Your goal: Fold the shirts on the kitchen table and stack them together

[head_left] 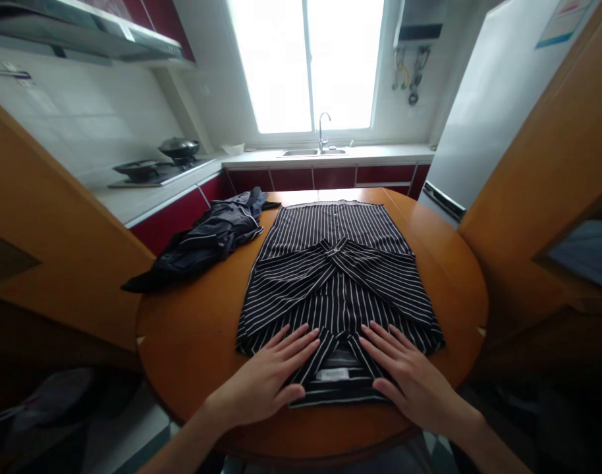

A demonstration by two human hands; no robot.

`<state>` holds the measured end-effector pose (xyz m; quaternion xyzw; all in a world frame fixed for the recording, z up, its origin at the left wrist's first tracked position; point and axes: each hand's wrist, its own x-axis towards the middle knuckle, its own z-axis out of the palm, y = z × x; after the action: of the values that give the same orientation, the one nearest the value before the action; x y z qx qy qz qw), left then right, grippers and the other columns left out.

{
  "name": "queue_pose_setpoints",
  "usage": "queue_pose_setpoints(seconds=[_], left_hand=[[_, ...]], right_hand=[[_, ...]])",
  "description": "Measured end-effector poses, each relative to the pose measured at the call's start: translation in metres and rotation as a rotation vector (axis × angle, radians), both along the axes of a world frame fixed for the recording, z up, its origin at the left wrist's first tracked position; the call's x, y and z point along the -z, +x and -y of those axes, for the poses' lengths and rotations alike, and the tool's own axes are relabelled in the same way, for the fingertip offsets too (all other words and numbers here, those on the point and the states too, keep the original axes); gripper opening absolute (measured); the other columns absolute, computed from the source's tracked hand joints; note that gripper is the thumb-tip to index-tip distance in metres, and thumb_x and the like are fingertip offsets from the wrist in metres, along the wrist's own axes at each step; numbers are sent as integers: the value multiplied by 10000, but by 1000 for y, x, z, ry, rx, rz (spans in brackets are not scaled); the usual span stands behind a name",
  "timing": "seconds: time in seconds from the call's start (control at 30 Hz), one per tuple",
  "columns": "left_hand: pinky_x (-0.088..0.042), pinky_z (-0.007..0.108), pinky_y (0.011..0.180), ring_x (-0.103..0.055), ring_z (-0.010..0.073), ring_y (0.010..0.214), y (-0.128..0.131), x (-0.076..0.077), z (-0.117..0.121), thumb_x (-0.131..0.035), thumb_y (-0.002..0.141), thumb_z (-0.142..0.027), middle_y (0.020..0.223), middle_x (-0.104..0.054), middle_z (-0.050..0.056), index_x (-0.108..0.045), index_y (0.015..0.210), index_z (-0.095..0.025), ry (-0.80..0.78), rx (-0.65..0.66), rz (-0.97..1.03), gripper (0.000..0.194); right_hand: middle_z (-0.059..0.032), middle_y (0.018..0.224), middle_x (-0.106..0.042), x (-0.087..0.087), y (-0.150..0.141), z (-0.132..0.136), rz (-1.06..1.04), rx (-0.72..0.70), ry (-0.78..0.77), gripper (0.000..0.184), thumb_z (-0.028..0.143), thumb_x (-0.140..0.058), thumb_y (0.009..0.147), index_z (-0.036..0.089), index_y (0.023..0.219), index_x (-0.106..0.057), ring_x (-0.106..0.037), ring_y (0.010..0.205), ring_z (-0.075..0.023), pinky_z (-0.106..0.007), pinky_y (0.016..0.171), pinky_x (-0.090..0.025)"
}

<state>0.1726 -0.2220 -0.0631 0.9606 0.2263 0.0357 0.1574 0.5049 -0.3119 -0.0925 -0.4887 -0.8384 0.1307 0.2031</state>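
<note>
A black shirt with white stripes (pixel 338 289) lies spread on the round wooden table (pixel 192 349), collar toward me and hem at the far side. Both sleeves are folded inward across its front, their cuffs meeting near the middle. My left hand (pixel 269 368) rests flat on the shirt beside the left of the collar, fingers stretched out. On the collar's right side, my right hand (pixel 404 372) lies flat too, fingers apart. Between the hands the collar shows a white label (pixel 332 374). Neither hand grips the cloth.
A dark crumpled garment (pixel 217 230) lies at the table's left edge, partly hanging over. Beyond the table are a counter with a sink (pixel 313 152), a stove (pixel 163 172) with pans, and a fridge (pixel 483 112) at right. Wooden frames flank the table.
</note>
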Motion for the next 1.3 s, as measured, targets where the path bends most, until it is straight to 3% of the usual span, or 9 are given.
queue_pose_setpoints(seconds=[0.1, 0.27, 0.47, 0.63, 0.8, 0.93, 1.03, 1.13, 1.3], left_hand=[[-114, 537, 1257, -190, 303, 1534, -7, 1, 3, -534, 944, -642, 1661, -215, 53, -61, 1627, -302, -27, 33, -28, 898], [-120, 536, 1259, -217, 331, 1523, -18, 1, 0, -656, 820, -710, 1658, -224, 72, -104, 1628, -296, -47, 76, -30, 1062], [-239, 545, 1233, -266, 317, 1508, -20, 4, -3, -662, 895, -575, 1632, -293, 109, -203, 1615, -282, 17, 99, 14, 903], [-332, 514, 1207, -357, 291, 1477, -17, -1, -1, -603, 971, -267, 1579, -418, 102, -348, 1571, -255, 75, 136, 79, 652], [-484, 350, 1076, -603, 214, 1245, -10, -19, -4, -499, 968, -116, 1350, -644, 81, -622, 1344, -238, -105, 28, 198, 415], [-520, 254, 785, -649, 162, 848, -2, -31, -31, -535, 995, -288, 953, -707, 40, -714, 1072, -176, -310, -164, 240, 225], [-392, 208, 560, -492, 105, 612, 5, -34, -66, -561, 969, -452, 675, -555, -24, -664, 836, -137, -440, -309, 260, 357], [-342, 205, 519, -424, 93, 576, 16, -36, -104, -616, 888, -579, 616, -456, -45, -576, 697, -146, -575, -389, 294, 475], [-447, 243, 568, -518, 122, 583, 34, -31, -153, -778, 620, -716, 605, -538, -26, -605, 675, -149, -784, -559, 230, 596]], right_hand=[[-40, 1659, -245, -2, 2, 12, 60, -32, -112, 796, 461, -607, 954, 299, 1616, -195, -177, 1540, -271, -534, 1260, -123], [-48, 1667, -190, -9, 9, 22, 54, -45, -202, 1009, 447, -783, 806, 309, 1612, -192, -165, 1539, -285, -515, 1267, -67], [-65, 1603, -372, 6, 17, 20, -7, -65, -78, 676, 244, -618, 938, 283, 1564, -366, -303, 1498, -242, -493, 1247, -223], [-82, 1499, -535, 9, 18, 17, -44, -72, 82, 510, 99, -550, 934, 250, 1421, -572, -451, 1421, -244, -500, 1187, -366], [-90, 1273, -697, -4, 15, 12, -230, -3, 148, 251, 170, -540, 980, 220, 1173, -691, -608, 1256, -225, -385, 1057, -515], [-70, 1094, -735, -19, 15, -7, -354, 118, 92, 189, 227, -532, 994, 225, 1114, -678, -694, 1014, -202, -322, 901, -569], [-54, 1042, -740, -33, 17, -35, -392, 205, 31, 209, 262, -521, 993, 225, 1127, -677, -696, 940, -206, -322, 840, -563], [-51, 1033, -744, -44, 21, -74, -422, 249, -15, 243, 277, -519, 973, 205, 1128, -692, -688, 940, -216, -334, 845, -541], [-68, 886, -748, -41, 30, -139, -336, 367, -120, 261, 277, -603, 886, 140, 1064, -736, -675, 812, -217, -328, 763, -511]])
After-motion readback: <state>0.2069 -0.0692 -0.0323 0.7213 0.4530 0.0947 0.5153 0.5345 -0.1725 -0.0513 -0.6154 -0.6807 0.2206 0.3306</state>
